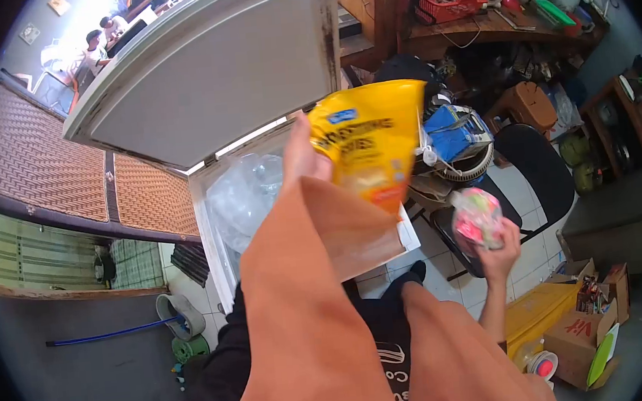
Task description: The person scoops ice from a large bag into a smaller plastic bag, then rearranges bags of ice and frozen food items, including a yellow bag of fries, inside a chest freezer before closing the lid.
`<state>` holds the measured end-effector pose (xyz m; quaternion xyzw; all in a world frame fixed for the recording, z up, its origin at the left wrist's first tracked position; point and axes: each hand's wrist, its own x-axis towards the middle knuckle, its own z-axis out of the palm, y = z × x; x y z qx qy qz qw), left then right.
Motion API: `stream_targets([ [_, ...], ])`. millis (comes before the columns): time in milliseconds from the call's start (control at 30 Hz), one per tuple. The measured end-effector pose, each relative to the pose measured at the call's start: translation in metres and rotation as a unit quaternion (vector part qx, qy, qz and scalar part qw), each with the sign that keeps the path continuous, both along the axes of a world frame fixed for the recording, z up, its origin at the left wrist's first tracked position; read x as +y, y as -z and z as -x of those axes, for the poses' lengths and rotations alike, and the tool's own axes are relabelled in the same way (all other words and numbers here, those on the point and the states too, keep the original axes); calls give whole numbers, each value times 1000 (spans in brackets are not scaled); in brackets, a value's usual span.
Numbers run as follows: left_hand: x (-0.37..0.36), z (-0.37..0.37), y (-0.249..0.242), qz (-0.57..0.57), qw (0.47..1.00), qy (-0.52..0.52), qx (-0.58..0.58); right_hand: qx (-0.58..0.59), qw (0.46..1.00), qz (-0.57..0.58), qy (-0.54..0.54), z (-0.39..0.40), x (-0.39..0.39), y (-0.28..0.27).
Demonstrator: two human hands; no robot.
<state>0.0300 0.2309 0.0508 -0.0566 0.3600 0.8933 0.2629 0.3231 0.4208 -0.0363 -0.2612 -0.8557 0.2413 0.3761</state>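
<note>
My left hand (308,156) is closed on the left edge of a yellow pouch (376,131) with dark printing, partly blurred, held over an open white chest freezer (215,259). Inside the freezer lies a clear, rounded plastic bag (240,192); my left sleeve covers much of the rest. Out to the right, my right hand (503,252) grips a pink and white bundle in clear plastic (477,217). What the bundle contains cannot be made out.
The raised freezer lid (226,71) stands behind. A black chair (536,170) and a blue package (456,133) are at right. Cardboard boxes (577,335) sit lower right, a woven panel (42,152) at left. People (98,48) are far off upper left.
</note>
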Motion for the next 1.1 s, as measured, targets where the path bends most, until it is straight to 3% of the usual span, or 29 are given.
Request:
stream_targets([
  [133, -42, 89, 72, 98, 993, -67, 10, 30, 994, 29, -103, 64, -30, 0],
  [167, -56, 99, 77, 283, 955, 22, 91, 27, 990, 69, -124, 82, -37, 3],
  [200, -62, 106, 86, 452, 869, 109, 168, 24, 983, 108, -145, 101, -44, 6],
  [233, -62, 111, 115, 449, 871, 110, 168, -12, 974, 168, -152, 119, -49, 8],
  [300, -63, 109, 177, 505, 797, 6, 332, -23, 960, 240, -145, 154, -54, 20],
  [400, -60, 71, 186, 422, 841, 33, 338, 40, 916, 379, -123, 197, -41, 61],
  [467, -61, 60, 189, 467, 830, -52, 301, 60, 826, 529, -185, 212, -35, 67],
  [500, -62, 59, 186, 467, 830, -50, 300, 58, 826, 529, -183, 217, -32, 68],
  [567, -72, 50, 176, 463, 849, 4, 253, 65, 750, 628, -195, 225, -28, 69],
  [600, -77, 41, 169, 466, 849, 2, 247, 58, 748, 631, -197, 232, -27, 70],
  [667, -82, 25, 158, 515, 804, -10, 298, 88, 674, 696, -232, 251, -25, 72],
  [733, -90, 13, 163, 524, 802, -22, 287, 36, 681, 684, -258, 262, -25, 73],
  [767, -92, 9, 165, 529, 801, -30, 279, 21, 654, 712, -255, 264, -26, 74],
  [800, -92, 7, 168, 532, 801, -34, 274, 6, 625, 739, -251, 266, -26, 75],
  [900, -91, 9, 177, 475, 846, -56, 234, -59, 611, 739, -278, 252, -23, 92],
  [1000, -92, 19, 185, 568, 811, 8, 139, -127, 579, 762, -260, 213, -18, 116],
  [1067, -100, 22, 198, 604, 777, 120, 128, -73, 632, 735, -237, 191, -42, 83],
  [1100, -101, 29, 192, 659, 720, 183, 114, -82, 620, 747, -228, 187, -47, 70],
])
